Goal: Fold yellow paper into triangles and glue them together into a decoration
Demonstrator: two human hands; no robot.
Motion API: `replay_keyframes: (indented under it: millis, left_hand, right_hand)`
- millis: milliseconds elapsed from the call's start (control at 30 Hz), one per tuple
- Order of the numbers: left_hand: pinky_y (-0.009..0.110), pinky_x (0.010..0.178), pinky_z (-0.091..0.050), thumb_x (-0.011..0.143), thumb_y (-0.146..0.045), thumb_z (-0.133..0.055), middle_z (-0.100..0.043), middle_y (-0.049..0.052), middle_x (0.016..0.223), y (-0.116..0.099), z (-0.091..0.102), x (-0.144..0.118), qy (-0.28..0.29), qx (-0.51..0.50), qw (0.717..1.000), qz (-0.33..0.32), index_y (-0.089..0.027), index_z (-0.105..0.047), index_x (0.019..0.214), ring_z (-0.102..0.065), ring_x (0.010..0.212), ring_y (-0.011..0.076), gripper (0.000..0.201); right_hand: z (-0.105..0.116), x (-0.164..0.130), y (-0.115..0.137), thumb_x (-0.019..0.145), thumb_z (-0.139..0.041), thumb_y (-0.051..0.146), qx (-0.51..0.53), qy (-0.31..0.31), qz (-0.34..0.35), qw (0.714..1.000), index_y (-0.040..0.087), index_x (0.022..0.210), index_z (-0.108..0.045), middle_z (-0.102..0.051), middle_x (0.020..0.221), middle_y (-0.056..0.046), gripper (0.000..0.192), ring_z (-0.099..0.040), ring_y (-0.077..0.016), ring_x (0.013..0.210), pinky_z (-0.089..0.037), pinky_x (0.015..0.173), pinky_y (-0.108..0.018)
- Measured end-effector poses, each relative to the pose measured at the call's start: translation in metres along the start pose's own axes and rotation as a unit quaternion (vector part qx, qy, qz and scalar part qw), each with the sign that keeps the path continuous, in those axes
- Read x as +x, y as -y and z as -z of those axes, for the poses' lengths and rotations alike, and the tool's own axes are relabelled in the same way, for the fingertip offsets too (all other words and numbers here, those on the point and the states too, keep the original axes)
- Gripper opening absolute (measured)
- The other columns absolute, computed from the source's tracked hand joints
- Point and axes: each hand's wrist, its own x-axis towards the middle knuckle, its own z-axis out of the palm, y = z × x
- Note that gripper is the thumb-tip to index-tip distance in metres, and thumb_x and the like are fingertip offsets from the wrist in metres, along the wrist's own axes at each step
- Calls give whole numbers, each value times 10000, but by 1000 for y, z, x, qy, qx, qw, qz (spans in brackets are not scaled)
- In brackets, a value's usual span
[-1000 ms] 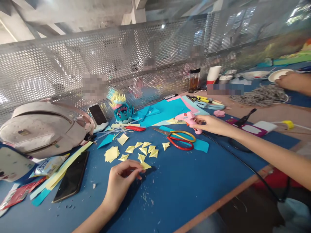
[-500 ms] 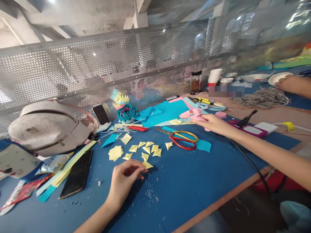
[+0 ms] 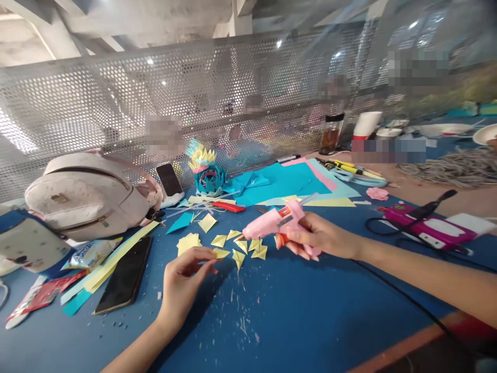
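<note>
On the blue felt-covered table, the left hand pinches a small folded yellow paper triangle between thumb and fingertips, just above the surface. Beside it, the right hand grips a pink plastic glue gun by its handle, nozzle aimed left at the triangle. More loose yellow folded paper pieces lie between and behind the hands.

Glue gun smooth pink plastic; folded pieces matt yellow paper; table matt blue; screen perforated metal.
</note>
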Motion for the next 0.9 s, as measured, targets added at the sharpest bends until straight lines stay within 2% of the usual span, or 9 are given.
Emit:
replay_keyframes:
  millis: [133,400,767,900]
  left_hand:
    - [201,611,-621,824,-233,-747,-747,18,844,-3,-2,-2,8,5,1000,-5,-204,-766,772,-703,652,129,62]
    - [178,591,-613,833,-196,-740,-740,12,825,-4,-5,-2,29,9,1000,8,-201,-760,771,-704,615,117,66]
    - [168,618,-601,856,-187,-744,-748,9,897,-2,-1,-5,59,22,998,11,-227,-775,805,-703,617,94,72]
    - [164,617,-597,861,-190,-744,-743,9,884,-3,0,-6,52,27,998,14,-223,-773,801,-703,613,92,74]
  right_hand:
    - [-16,12,-8,896,-558,697,68,54,2,996,105,878,-652,-565,610,4,600,-497,-61,434,-370,390,-163]
    - [-25,4,-23,926,-533,686,93,60,-27,993,105,846,-630,-507,554,27,595,-464,-60,432,-349,440,-183]
    - [-26,3,-29,935,-527,675,131,62,-58,988,119,794,-587,-519,593,8,577,-491,-79,485,-339,456,-201]
    - [-27,2,-30,940,-535,655,160,65,-66,983,145,751,-538,-498,575,22,545,-481,-85,484,-329,456,-209]
